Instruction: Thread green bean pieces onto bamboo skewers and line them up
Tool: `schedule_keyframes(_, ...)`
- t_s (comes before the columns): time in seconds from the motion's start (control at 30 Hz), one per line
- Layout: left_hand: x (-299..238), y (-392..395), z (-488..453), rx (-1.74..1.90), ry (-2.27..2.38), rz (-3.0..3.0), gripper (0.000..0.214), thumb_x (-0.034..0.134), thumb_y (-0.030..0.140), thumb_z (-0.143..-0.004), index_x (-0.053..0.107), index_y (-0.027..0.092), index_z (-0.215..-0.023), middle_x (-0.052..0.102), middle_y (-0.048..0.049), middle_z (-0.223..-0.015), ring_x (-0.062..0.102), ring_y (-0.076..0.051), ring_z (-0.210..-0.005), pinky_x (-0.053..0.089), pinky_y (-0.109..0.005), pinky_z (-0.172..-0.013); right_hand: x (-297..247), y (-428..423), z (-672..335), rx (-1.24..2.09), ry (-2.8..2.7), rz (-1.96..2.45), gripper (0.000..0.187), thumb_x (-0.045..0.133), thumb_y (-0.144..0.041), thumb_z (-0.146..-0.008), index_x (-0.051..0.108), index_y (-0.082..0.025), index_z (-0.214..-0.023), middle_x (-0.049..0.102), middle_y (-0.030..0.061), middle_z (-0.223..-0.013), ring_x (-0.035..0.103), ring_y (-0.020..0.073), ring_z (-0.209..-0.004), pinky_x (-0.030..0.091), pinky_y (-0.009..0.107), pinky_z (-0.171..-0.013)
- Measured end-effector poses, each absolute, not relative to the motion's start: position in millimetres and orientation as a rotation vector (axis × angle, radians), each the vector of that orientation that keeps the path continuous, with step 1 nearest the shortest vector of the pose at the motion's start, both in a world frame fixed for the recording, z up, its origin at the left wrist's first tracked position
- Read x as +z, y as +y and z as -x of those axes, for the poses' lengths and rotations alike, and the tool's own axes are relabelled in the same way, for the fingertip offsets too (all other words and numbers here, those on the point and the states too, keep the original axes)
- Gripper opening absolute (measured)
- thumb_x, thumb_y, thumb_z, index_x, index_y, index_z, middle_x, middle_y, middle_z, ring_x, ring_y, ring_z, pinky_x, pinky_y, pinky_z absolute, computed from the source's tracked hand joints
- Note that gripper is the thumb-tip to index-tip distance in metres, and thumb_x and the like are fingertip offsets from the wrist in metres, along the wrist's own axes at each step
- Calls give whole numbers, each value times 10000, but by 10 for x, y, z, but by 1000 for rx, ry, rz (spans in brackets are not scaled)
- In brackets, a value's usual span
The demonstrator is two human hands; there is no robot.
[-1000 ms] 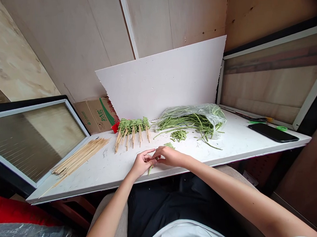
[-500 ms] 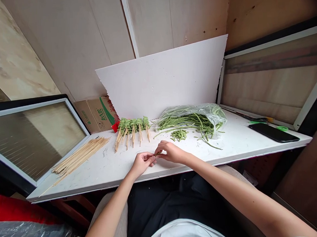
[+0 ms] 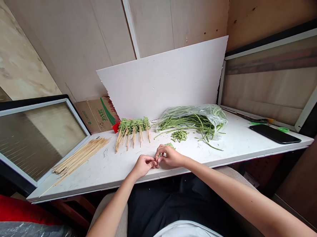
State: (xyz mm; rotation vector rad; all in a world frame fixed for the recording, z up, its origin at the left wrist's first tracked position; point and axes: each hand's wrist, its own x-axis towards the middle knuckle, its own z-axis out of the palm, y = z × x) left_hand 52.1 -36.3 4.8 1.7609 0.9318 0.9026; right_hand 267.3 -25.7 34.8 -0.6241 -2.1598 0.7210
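My left hand (image 3: 143,164) and my right hand (image 3: 169,156) meet fingertip to fingertip near the front edge of the white table (image 3: 230,144). Both are closed in a pinch on a small green bean piece (image 3: 160,154), which is mostly hidden by the fingers. A few cut bean pieces (image 3: 171,145) lie just behind my right hand. Further back sit a small heap of cut bean pieces (image 3: 179,135) and a row of finished bean skewers (image 3: 133,129).
Bare bamboo skewers (image 3: 80,157) lie at the left. A clear plastic bag of long green beans (image 3: 193,121) lies at the back right. A black phone (image 3: 274,134) and green scissors (image 3: 258,121) rest at the far right. A cardboard box (image 3: 96,114) stands behind.
My hands have closed together, the right hand drawing back down to the left hand; the skewer end seen between them a moment ago no longer shows.
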Motion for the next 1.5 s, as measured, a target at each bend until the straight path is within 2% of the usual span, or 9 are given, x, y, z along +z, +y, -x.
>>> schedule_keyframes(0.13, 67, -358, -499, 925, 885, -1751, 405, 778, 526, -840, 778, 131, -750, 791, -124, -772, 745, -217, -710, 601, -321, -723, 380, -170, -2770, 862, -2050, 643, 85, 694, -184, -866, 774, -187, -837, 754, 44, -833, 651, 194, -843, 487, 294, -777)
schedule_keyframes(0.2, 87, -353, -493, 980, 884, -1711, 458, 775, 570, -843, 767, 114, -803, 795, -143, -804, 740, -211, -682, 603, -327, -705, 428, -96, -2868, 852, -1998, 681, 129, 715, -291, -893, 775, -179, -868, 767, 61, -882, 669, 196, -831, 492, 301, -769)
schedule_keyframes(0.4, 147, -369, -515, 1054, 844, -1427, 563, 734, 688, -840, 617, 142, -906, 804, -174, -845, 781, -272, -728, 624, -412, -748, 564, 117, -3252, 378, -2184, 890, 301, 722, -489, -922, 825, -206, -908, 755, 108, -892, 625, 269, -950, 475, 359, -830)
schedule_keyframes(0.5, 160, -379, -522, 1062, 837, -1402, 547, 715, 685, -859, 584, 154, -884, 802, -171, -847, 782, -278, -769, 618, -422, -778, 594, 184, -3416, 257, -2288, 970, 290, 737, -479, -915, 830, -205, -898, 749, 111, -861, 618, 267, -904, 466, 376, -847)
schedule_keyframes(0.63, 162, -365, -495, 1099, 859, -1512, 508, 697, 640, -895, 642, 137, -854, 785, -152, -925, 734, -208, -766, 577, -338, -757, 584, 251, -3570, 353, -2380, 1010, 255, 794, -455, -855, 828, -203, -849, 752, 90, -808, 635, 239, -820, 459, 316, -701)
schedule_keyframes(0.83, 149, -336, -478, 1171, 963, -1611, 478, 748, 606, -865, 719, 129, -882, 676, -43, -693, 631, -147, -670, 497, -260, -663, 545, 281, -3612, 508, -2391, 1008, 298, 810, -505, -824, 825, -207, -813, 765, 76, -794, 655, 209, -705, 451, 295, -612)
schedule_keyframes(1.07, 161, -364, -551, 1203, 959, -1468, 520, 883, 569, -735, 707, 111, -906, 764, -108, -782, 745, -218, -718, 609, -353, -734, 708, -55, -3200, 503, -2356, 844, 391, 716, -571, -917, 824, -197, -960, 788, 97, -917, 691, 242, -871, 501, 324, -767)
schedule_keyframes(1.27, 130, -395, -663, 1283, 964, -1439, 491, 925, 537, -681, 755, 119, -874, 801, -140, -858, 776, -266, -783, 621, -390, -781, 687, -316, -2853, 451, -2351, 720, 265, 753, -478, -923, 813, -230, -997, 788, 73, -898, 696, 238, -880, 509, 318, -797)
schedule_keyframes(1.5, 204, -315, -502, 1193, 1002, -1579, 440, 807, 551, -820, 768, 131, -945, 797, -154, -919, 774, -255, -770, 582, -341, -704, 666, -296, -2827, 341, -2288, 741, 228, 640, -401, -1000, 802, -246, -955, 771, 81, -887, 702, 241, -861, 532, 329, -757)
